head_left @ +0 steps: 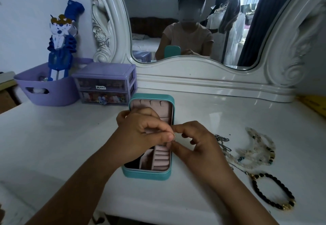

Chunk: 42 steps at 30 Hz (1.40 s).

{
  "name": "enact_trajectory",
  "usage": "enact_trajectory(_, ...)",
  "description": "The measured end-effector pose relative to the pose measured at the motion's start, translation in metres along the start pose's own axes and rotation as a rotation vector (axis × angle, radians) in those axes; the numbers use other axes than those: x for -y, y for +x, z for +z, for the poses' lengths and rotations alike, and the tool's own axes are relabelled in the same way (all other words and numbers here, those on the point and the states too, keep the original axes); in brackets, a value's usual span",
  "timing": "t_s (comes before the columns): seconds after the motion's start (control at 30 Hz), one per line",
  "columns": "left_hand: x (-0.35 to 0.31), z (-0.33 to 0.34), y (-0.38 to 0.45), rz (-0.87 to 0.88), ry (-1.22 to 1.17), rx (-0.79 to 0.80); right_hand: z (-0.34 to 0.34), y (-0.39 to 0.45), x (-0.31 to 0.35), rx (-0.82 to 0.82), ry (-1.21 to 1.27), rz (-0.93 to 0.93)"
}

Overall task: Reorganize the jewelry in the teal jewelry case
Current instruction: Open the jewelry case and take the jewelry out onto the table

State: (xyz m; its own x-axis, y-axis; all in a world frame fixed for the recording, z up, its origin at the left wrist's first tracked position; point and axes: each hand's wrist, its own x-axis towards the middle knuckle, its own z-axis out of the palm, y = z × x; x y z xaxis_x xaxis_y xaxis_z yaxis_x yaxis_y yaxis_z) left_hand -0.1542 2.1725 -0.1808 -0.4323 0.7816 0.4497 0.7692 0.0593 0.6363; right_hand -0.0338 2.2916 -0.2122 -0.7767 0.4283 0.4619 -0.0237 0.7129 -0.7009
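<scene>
While the teal jewelry case [148, 173] is lying open mid-dresser, near the front edge, we are pinching a tiny gold piece [174, 136] between left hand [141, 133] and right hand [199, 145]. Next, probably seating it in the ring rolls [161, 157]; bracelets [272, 191] are waiting toward the right edge.

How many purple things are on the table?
2. A purple basket stands at the far left, and a purple drawer box stands right beside it, behind the teal jewelry case. More may be hidden out of view.
</scene>
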Motion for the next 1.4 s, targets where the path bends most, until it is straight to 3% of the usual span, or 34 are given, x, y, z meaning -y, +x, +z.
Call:
enact_trajectory(0.17,0.002,0.007,0.000,-0.065,-0.049,-0.059,-0.008,0.000,0.004,-0.043,0.064,0.001)
enact_trajectory(0.27,0.001,0.010,-0.001,-0.180,0.087,-0.109,-0.023,0.000,0.005,-0.013,0.119,0.110)
enact_trajectory(0.4,-0.008,0.023,-0.004,-0.200,0.288,-0.191,-0.044,0.001,0.006,-0.054,0.222,0.225)
enact_trajectory(0.53,-0.012,0.046,-0.009,-0.207,0.426,-0.097,-0.060,0.003,0.010,-0.106,0.298,0.249)
enact_trajectory(0.67,-0.001,0.056,-0.018,-0.104,0.567,-0.048,-0.070,0.003,0.019,-0.197,0.395,0.214)
enact_trajectory(1.07,0.016,0.042,-0.019,-0.143,0.554,-0.110,-0.075,0.001,0.035,-0.059,0.653,0.063)
enact_trajectory(1.4,0.016,0.040,-0.026,-0.023,0.486,-0.033,-0.076,0.004,0.042,-0.046,0.846,0.037)
